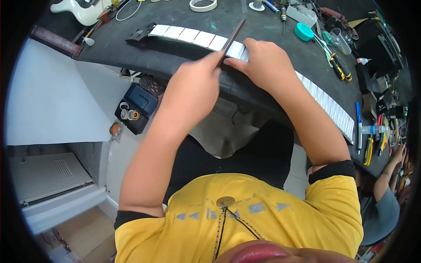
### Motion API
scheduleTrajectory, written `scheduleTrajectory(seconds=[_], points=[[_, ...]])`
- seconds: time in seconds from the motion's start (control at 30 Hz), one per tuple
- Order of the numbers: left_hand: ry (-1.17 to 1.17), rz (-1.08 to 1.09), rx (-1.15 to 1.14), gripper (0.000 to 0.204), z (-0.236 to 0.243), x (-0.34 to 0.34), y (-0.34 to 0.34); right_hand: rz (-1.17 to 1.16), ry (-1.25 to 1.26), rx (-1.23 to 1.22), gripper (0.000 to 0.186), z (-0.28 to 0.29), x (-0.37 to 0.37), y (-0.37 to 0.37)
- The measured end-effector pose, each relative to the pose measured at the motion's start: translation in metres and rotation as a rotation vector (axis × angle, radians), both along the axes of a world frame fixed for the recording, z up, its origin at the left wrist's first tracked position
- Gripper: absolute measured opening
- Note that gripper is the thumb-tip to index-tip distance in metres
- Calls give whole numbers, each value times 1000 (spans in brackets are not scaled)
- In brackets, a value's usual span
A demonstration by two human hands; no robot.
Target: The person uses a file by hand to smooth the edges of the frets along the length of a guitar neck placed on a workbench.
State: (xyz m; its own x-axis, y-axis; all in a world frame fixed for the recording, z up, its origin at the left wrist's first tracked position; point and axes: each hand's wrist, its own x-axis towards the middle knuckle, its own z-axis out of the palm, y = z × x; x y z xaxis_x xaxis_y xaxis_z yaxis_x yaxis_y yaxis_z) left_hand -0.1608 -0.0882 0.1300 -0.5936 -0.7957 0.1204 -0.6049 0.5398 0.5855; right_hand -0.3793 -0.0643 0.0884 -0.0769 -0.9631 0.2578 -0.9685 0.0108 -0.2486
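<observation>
A guitar neck [188, 35] lies along the near edge of the dark bench, its fretboard covered with white and silvery strips between the frets. Its dark headstock [141, 33] points left, while the other end [329, 104] runs out past my right forearm. My left hand [193, 83], slightly blurred, is closed round a narrow dark metal file [234, 36] that slants up across the neck. Just right of the file, my right hand [268, 61] grips the neck, thumb at the near side and fingers over the far side. Its palm hides part of the fretboard.
A white guitar body [83, 11] rests at the far left, and a masking tape roll [203, 5] at the back. Rightward lie a teal round container [304, 31], yellow-black pliers [340, 68] and a blue marker [358, 118]. Another person [381, 210] is at the right.
</observation>
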Motion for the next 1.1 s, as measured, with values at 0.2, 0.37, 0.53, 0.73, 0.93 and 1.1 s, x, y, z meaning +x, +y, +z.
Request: scheduleTrajectory(seconds=[0.2,0.37,0.53,0.73,0.93,1.1], points=[[-35,53,100,53,-9,85,79,24,33,-25,63,-11,8,3],[53,0,-5,43,-7,5,-10,42,31,-77,59,-5,8,-4],[33,-9,24,44,-7,20,16,20,20,-56,62,-10,-2,-2],[26,116,179,57,1,135,120,16,36,5,65,0,9,-1],[-111,101,-201,55,5,122,93,36,94,-27,71,7,14,-12],[-230,95,-181,55,-1,109,76,36,54,23,69,1,30,-33]])
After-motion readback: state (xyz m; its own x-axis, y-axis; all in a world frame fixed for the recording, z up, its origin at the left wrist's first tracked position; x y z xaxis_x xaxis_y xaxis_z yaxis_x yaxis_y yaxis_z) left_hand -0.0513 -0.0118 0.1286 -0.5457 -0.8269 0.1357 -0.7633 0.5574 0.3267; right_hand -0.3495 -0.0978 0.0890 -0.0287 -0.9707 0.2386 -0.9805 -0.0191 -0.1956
